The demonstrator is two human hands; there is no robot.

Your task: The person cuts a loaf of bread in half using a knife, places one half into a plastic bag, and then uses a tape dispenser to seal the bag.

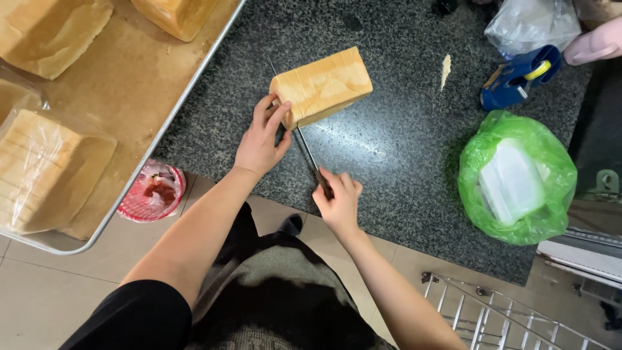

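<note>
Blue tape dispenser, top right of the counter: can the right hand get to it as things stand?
Probably not right away. The right hand is shut on the knife at the bread loaf. The bare counter toward the blue tape dispenser looks open.

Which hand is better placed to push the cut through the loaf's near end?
Right. The right hand grips the knife at the loaf; the left hand only steadies the end slice.
</note>
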